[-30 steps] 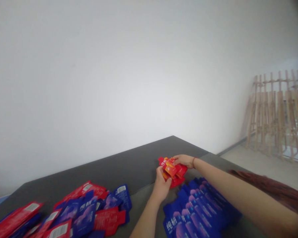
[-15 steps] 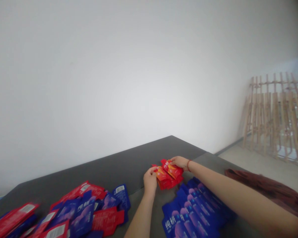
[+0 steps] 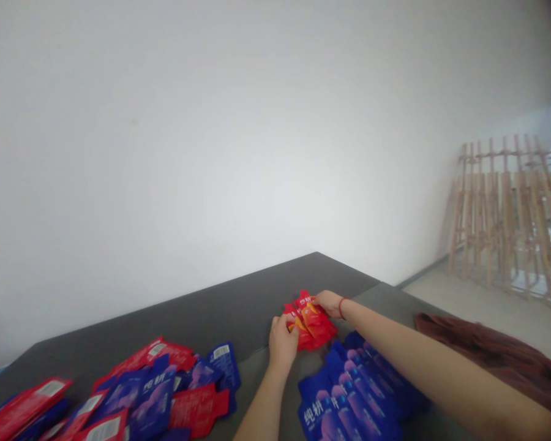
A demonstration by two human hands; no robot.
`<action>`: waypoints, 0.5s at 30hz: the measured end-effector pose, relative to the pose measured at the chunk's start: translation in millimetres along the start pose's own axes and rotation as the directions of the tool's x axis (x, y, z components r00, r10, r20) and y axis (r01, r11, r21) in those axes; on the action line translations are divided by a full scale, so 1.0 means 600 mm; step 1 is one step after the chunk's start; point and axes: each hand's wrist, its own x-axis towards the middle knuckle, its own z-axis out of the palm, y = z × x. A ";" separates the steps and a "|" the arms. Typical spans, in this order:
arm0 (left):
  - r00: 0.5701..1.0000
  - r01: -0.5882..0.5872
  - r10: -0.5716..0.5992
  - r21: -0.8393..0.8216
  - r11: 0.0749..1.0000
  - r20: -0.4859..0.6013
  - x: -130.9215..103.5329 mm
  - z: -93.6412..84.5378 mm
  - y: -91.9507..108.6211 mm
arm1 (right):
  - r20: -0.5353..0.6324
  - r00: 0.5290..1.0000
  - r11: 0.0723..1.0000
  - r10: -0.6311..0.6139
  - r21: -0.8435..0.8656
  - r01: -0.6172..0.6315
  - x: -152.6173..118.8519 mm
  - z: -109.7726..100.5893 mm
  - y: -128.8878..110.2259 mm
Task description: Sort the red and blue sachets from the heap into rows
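Observation:
Several flat red cartons with orange print and white lettering lie overlapped on the grey table. My left hand has its thumb and fingers closed on the left edge of these red cartons. At their upper right edge, my right hand, with a red band at the wrist, pinches a red carton; its fingertips are partly hidden. Just below the red cartons, a row of flat blue cartons with purple print lies fanned out, each overlapping another. My right forearm passes over the right end of that row.
A loose heap of mixed red and blue cartons, some with barcodes up, covers the table's left front. Dark brown cloth lies at the right edge. The grey table borders a white wall; wooden racks lean beyond it.
My left hand has shifted slightly right and further over the red cartons. The red cartons now sit closer together, and my right hand has moved slightly left.

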 end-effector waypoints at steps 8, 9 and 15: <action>0.970 -0.192 0.181 0.057 0.980 0.163 -0.010 -0.007 0.003 | 0.114 0.985 0.989 0.126 0.069 -0.134 -0.010 0.016 -0.005; 0.959 -0.218 0.203 0.052 0.975 0.199 -0.013 -0.008 0.003 | 0.104 0.986 0.989 0.131 0.061 -0.138 -0.009 0.013 -0.007; 0.928 -0.262 0.239 0.043 0.964 0.285 -0.018 -0.013 0.002 | 0.004 0.991 0.990 0.136 -0.024 -0.135 -0.010 -0.039 -0.011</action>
